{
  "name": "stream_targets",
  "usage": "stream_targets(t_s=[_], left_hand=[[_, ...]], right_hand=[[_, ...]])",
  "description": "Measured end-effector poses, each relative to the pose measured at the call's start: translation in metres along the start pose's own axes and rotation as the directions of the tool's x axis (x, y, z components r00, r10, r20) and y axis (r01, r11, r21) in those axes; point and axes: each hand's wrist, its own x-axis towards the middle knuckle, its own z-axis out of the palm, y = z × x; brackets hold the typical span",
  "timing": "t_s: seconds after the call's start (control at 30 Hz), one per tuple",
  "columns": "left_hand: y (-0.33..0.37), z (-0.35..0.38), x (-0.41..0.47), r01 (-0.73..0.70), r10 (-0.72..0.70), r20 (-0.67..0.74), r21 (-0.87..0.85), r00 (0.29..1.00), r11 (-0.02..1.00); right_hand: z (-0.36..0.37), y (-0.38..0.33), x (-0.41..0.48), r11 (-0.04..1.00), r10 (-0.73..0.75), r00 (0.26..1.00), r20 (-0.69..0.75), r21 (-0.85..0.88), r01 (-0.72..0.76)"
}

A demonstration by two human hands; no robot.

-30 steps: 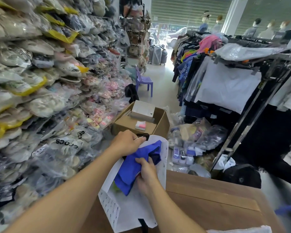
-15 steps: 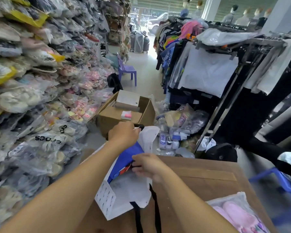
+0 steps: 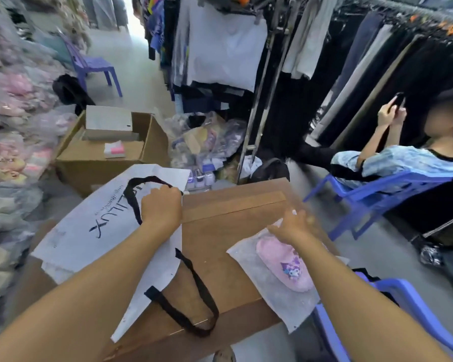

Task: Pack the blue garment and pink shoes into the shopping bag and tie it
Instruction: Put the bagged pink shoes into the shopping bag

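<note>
The white shopping bag (image 3: 94,231) with black handles lies on the wooden table (image 3: 233,210), at the left. My left hand (image 3: 161,205) is closed on the bag's far rim by one black handle. The blue garment is hidden, out of sight inside the bag. The pink shoes (image 3: 285,262) lie in a clear white wrapper on the table's right side. My right hand (image 3: 292,224) hovers at the wrapper's far end, fingers spread and blurred, holding nothing that I can see.
An open cardboard box (image 3: 152,142) stands on the floor beyond the table. Bagged shoes line the wall (image 3: 8,126) at the left. Clothes racks (image 3: 259,74) fill the right. A person sits on a blue chair (image 3: 377,186) at the right. Another blue chair (image 3: 408,296) is near me.
The blue garment has gone out of sight into the bag. My right hand left the bag and moved right to the wrapped pink shoes. The view has tilted down and right.
</note>
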Motion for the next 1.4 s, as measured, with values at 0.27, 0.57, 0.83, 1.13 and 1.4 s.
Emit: stream_targets(t_s=[0.27,0.57,0.83,1.13,1.4], left_hand=[[0.033,0.001,0.009,-0.072,0.073,0.033,-0.026,0.997,0.997],[0.039,-0.019,0.023,-0.053,0.054,0.026,-0.038,0.998,0.998],[0.011,-0.016,0.013,0.033,-0.022,0.184,-0.060,0.983,0.998],[-0.030,-0.031,0.004,0.068,-0.021,0.261,-0.171,0.965,0.983],[-0.065,-0.069,0.007,0.177,-0.140,0.147,-0.284,0.979,0.942]], right_hand=[[0.035,0.037,-0.006,0.990,0.128,0.981,0.145,0.034,-0.134],[0.048,0.003,-0.007,0.924,-0.249,0.954,-0.167,0.253,0.286],[0.038,0.014,0.011,0.775,-0.068,0.990,0.123,0.631,-0.025],[0.048,-0.033,0.010,0.563,-0.119,0.972,0.203,0.820,-0.103],[-0.025,-0.076,-0.035,0.363,-0.590,0.804,0.081,0.916,0.174]])
